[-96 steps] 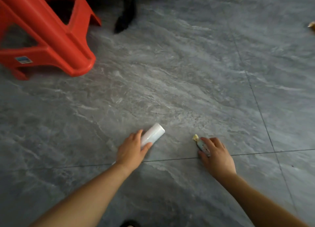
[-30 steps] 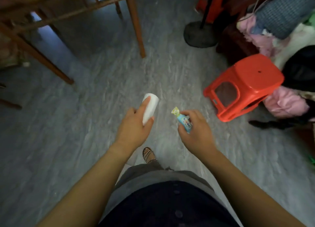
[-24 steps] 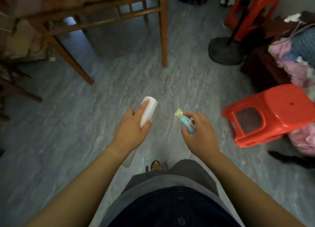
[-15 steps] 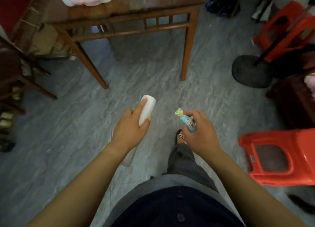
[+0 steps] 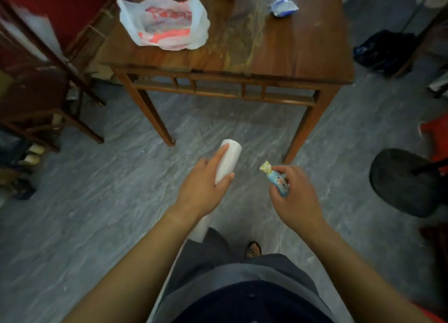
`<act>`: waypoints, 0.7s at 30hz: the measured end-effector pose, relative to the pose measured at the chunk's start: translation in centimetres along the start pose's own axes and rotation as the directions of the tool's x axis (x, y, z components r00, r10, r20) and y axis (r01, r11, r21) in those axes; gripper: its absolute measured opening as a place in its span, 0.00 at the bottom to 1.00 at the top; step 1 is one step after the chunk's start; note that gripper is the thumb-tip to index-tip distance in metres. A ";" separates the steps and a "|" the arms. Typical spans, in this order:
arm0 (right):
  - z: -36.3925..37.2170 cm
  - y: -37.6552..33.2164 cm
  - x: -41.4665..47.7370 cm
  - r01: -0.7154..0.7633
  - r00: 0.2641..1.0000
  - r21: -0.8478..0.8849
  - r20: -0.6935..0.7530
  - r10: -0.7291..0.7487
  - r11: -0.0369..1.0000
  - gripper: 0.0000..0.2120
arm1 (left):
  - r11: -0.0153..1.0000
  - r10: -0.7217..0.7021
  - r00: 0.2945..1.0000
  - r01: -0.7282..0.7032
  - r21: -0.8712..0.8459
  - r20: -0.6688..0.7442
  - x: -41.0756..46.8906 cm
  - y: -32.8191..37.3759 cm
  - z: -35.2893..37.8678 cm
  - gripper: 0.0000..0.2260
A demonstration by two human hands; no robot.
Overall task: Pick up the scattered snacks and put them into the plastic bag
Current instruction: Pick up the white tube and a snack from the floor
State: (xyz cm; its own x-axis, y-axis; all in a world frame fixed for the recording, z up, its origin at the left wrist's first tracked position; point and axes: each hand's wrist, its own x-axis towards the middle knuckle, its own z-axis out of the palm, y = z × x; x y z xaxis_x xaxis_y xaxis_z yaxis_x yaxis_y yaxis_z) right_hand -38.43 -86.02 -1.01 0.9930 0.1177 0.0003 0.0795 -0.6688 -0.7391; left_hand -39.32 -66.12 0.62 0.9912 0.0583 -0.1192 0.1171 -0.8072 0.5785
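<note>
White-and-red plastic bag (image 5: 167, 21) slumps on the wooden table (image 5: 291, 55), upper left. Mid-frame, your left hand (image 5: 203, 194) clasps a white roll (image 5: 228, 162); your right hand (image 5: 294, 199) pinches a blue snack packet (image 5: 278, 182). With its mouth sagging, drops could miss.

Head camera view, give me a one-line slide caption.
Left hand holding a white tube, right hand a blue snack, facing the bag.

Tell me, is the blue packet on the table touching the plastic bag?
Apart. The head view shows the blue packet near the table's far right, the plastic bag at its left, with bare wood plainly between them.
</note>
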 end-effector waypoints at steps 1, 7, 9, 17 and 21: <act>0.9 -0.7 1.6 0.023 0.999 0.009 0.028 -0.024 1.000 0.13 | 0.999 -0.014 1.000 0.013 -0.032 -0.028 0.7 -0.6 -0.7 0.27; 6.0 -5.3 11.7 0.218 0.954 0.067 0.193 -0.227 0.974 0.13 | 0.985 -0.174 0.970 0.172 -0.028 -0.168 7.6 -6.4 -4.6 0.28; 6.8 -6.2 16.0 0.232 0.953 0.064 0.184 -0.240 0.971 0.14 | 0.983 -0.182 0.965 0.180 -0.026 -0.190 11.1 -7.9 -6.0 0.28; 9.7 -11.6 32.3 0.260 0.955 0.053 0.130 -0.265 0.964 0.13 | 0.986 -0.155 0.966 0.165 0.031 -0.205 25.5 -12.2 -12.8 0.28; 11.3 -13.9 38.3 0.242 0.953 0.068 0.170 -0.250 0.968 0.13 | 0.983 -0.183 0.964 0.186 -0.002 -0.192 30.9 -13.8 -15.4 0.29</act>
State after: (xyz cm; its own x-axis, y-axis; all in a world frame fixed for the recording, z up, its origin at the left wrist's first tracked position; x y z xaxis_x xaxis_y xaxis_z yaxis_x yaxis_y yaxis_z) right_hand -2.47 -63.93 1.67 0.9119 0.4043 0.0704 0.3112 -0.5694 -0.7609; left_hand -9.30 -44.13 1.34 0.9462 0.3169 -0.0654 0.2995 -0.7813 0.5475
